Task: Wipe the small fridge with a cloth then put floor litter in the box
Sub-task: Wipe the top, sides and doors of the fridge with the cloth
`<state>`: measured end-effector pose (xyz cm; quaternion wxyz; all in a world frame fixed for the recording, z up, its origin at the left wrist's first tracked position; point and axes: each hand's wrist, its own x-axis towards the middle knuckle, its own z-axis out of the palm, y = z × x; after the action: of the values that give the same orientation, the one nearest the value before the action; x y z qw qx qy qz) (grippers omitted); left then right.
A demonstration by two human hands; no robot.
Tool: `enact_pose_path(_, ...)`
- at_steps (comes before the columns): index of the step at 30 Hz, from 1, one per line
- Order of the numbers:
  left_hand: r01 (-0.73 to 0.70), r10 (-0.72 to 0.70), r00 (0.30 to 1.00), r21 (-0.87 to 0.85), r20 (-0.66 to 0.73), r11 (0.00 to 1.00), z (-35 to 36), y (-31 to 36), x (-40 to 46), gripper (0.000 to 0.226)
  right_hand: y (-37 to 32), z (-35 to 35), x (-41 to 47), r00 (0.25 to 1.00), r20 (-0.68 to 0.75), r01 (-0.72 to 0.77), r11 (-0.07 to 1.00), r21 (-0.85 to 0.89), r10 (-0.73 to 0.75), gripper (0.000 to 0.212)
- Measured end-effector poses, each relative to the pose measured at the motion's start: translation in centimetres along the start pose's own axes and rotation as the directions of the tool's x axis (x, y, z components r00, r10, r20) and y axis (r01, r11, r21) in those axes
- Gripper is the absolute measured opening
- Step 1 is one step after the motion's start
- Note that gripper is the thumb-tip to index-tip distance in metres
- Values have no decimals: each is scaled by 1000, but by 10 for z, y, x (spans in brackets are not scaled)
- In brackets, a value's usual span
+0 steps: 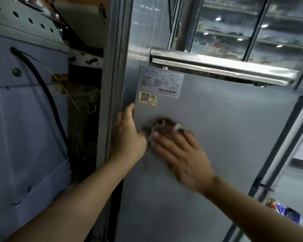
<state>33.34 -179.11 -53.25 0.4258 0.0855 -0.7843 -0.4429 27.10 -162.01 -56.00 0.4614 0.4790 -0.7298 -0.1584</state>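
The small fridge [226, 137] fills the middle of the view, showing a grey panel with a white label and a QR sticker near its upper left. My right hand [180, 154] lies flat against that panel and presses a dark, crumpled cloth [162, 125] onto it; hand and cloth are blurred. My left hand [128, 135] grips the panel's left edge just below the QR sticker, thumb on the front. A colourful wrapper [283, 211] lies on the floor at the lower right.
A steel ledge [222, 67] juts out above the grey panel, with glass behind it. A pale blue appliance [24, 128] with a black cable stands close on the left. A dark gap with clutter separates it from the fridge.
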Motion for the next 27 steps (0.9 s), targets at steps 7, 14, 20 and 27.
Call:
enact_pose_path(7,47,-48,998,50,29,998,10,5,-6,97,19,-7,-41,989,112,98,995,-32,-94,49)
enact_pose_path(14,62,-59,997,62,-49,996,28,7,-12,116,80,-28,-16,944,-203,-270,963,-24,259,65)
enact_pose_path(20,55,-49,995,60,-86,997,30,9,-16,112,13,11,-118,995,99,-11,997,-82,19,67)
enact_pose_path(27,85,-80,991,48,-110,995,37,10,-17,110,92,-30,-75,921,-197,-358,930,-84,337,67)
